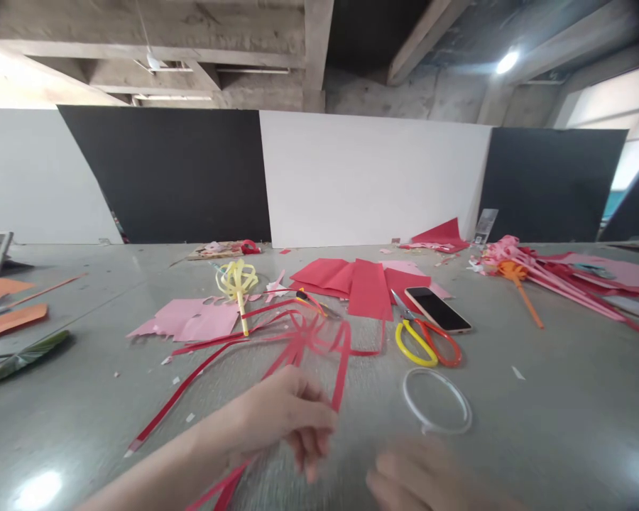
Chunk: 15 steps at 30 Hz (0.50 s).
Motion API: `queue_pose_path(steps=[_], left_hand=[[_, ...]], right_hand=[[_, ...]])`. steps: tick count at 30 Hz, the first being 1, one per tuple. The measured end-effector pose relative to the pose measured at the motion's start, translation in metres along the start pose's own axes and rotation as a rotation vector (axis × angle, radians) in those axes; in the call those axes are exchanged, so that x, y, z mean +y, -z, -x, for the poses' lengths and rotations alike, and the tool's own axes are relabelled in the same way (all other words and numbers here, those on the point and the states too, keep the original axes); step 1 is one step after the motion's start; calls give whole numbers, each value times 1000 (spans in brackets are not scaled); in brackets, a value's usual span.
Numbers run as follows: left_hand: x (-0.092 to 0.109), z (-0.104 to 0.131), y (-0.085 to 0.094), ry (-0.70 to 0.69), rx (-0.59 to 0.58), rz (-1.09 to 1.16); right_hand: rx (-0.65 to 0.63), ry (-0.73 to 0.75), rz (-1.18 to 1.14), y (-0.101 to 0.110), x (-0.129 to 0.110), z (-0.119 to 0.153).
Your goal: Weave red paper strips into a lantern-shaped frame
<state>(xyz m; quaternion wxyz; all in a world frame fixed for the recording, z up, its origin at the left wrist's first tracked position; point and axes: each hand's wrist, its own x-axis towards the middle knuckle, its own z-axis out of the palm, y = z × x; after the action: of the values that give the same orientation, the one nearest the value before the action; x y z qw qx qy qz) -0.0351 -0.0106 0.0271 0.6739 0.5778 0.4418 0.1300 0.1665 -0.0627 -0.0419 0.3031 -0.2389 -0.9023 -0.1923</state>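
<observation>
My left hand [290,415] is closed, thumb and fingers pinching the lower end of a red paper strip [342,369]. That strip belongs to a bunch of long red strips [304,332] joined at a middle and fanning out over the table. Some run under my left forearm towards the bottom edge. My right hand [418,475] is low in the view, smeared by motion, and its fingers cannot be made out clearly. Just beyond it lies a thin roll of clear tape [469,411]. Scissors [416,345] with yellow and orange handles lie behind the tape.
A phone [439,310] rests by the scissors, near folded red paper [369,291]. Pink paper [192,319] and a yellow paper-strip flower [238,280] lie left of centre. Pink strip bundles [511,255] sit far right, orange paper [13,323] far left. Panels [373,177] stand behind.
</observation>
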Motion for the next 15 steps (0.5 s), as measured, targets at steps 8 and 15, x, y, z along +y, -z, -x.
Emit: queue_pose_path(steps=[8,15], left_hand=[[-21,17,38,341,-130,-317],[-14,-26,82,-139,657,-1089]], right_hand=[[54,-266,-19,-20,27,7],[70,-371,5,-21,38,13]])
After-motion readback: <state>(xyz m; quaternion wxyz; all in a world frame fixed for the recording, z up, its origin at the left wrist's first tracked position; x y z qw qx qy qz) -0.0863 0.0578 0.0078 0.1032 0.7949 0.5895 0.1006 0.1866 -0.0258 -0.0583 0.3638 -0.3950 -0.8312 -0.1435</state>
